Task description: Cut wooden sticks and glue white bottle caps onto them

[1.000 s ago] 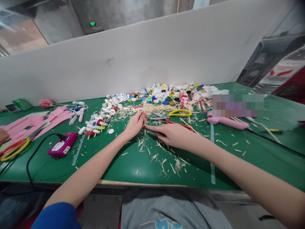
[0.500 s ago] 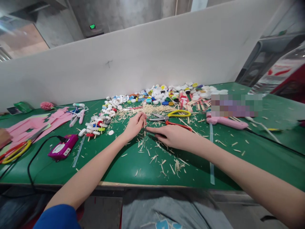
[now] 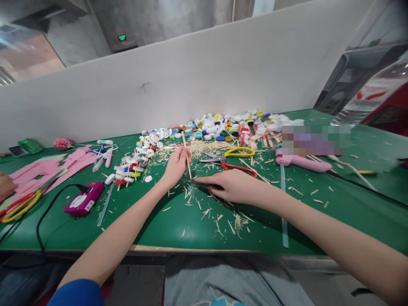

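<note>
**capnut:** ok so where are things standing? Looks like a chunk is already built. There's a row of caps on sticks [image 3: 132, 168] lying to the left of the hands, little plastic discs with thin wooden pegs poking out. The big heap of loose bottle caps [image 3: 223, 123] at the back of the table [image 3: 153, 229] is sitting there untouched, so I'm guessing plenty is left.

**splinterfan:** yeah, agreeing with that. The left hand [image 3: 176, 165] is pinching one wooden stick [image 3: 188, 169] between thumb and fingertips, fingers curled tight around it. It's tilting up and away, top end pointing at the cap heap, bottom end hanging just over the green mat mid-table.

**capnut:** and the right hand [image 3: 234, 186]?

**splinterfan:** it's lying low on the mat, fingers stretched out nearly flat, with the index pointing at the stick's lower end. Something dark is showing under the fingers, could be shadow, could be a tool, so honestly I'm not able to tell if it's gripping anything.

**capnut:** the mess is saying a lot too. Pale shavings [image 3: 223, 219] are littering the mat around both hands: thin, dry, splintery curls.

**splinterfan:** the scissors [image 3: 237, 154] with one yellow loop and one red are lying just beyond the right hand, blades pointing left. A glossy pink glue gun [image 3: 302, 162] is resting further right, well clear of the hands. Everything's smooth plastic against raw wood on that felty-looking green top.
</note>
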The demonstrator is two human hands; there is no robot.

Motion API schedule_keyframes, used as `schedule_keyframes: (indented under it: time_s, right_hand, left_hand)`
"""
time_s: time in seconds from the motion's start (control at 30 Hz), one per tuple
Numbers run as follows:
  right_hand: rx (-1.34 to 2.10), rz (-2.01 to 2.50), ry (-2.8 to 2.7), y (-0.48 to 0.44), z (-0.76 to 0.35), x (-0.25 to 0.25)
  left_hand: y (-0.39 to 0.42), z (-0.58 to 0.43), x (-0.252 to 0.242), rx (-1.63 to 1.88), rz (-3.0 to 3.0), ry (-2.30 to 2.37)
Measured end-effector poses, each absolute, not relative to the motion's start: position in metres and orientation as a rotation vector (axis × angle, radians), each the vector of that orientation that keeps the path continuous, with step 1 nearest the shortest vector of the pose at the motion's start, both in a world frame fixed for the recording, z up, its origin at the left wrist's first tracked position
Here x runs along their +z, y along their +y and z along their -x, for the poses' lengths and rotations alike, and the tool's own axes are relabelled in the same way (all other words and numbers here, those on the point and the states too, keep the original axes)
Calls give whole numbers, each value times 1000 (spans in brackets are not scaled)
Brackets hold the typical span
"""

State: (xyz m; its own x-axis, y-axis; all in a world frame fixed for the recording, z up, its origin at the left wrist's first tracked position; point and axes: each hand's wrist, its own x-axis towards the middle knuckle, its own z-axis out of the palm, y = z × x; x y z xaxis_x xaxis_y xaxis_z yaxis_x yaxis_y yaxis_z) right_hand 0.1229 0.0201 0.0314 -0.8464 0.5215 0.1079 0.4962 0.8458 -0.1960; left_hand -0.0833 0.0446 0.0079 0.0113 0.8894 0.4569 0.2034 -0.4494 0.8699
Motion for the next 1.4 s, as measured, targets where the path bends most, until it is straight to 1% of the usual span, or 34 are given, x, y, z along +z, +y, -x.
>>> schedule_keyframes:
  time_s: [0.07,0.13,0.23,0.33,0.47,0.63,0.77,0.97,1.13,1.2,1.3,1.4]
  right_hand:
    - [363,874,-2752,20,-127,35]
    - [562,986,-2543,21,-128,40]
    - [1078,1027,-2127,20,-124,45]
    - [1528,897,-1715,18,-114,45]
    - [1835,899,-1252,14,-102,38]
    - [2164,733,-1117,13,-98,27]
    - [2271,714,-1084,15,-101,27]
    - [2274,601,-1397,10,-96,24]
    - [2115,700,-1697,4,-95,26]
    - [2061,734,-1707,6,-96,30]
    - [1975,810,-1644,13,-99,37]
    - [1811,814,-1814,23,-111,46]
  left_hand:
    - [47,86,12,1560,-1393,959]
    - [48,89,17,1544,-1082,746]
    - [41,90,26,1428,-813,500]
    - [27,82,36,1311,-741,351]
    - [5,61,45,1145,-759,277]
    - [-2,46,41,1023,-820,318]
    - [-1,46,40,1074,-849,390]
    - [-10,29,54,1088,-1033,553]
    - [-8,11,65,1032,-1141,591]
    - [-5,11,66,1027,-1182,581]
    - [-1,23,62,1002,-1218,580]
    - [4,50,54,1002,-1189,580]
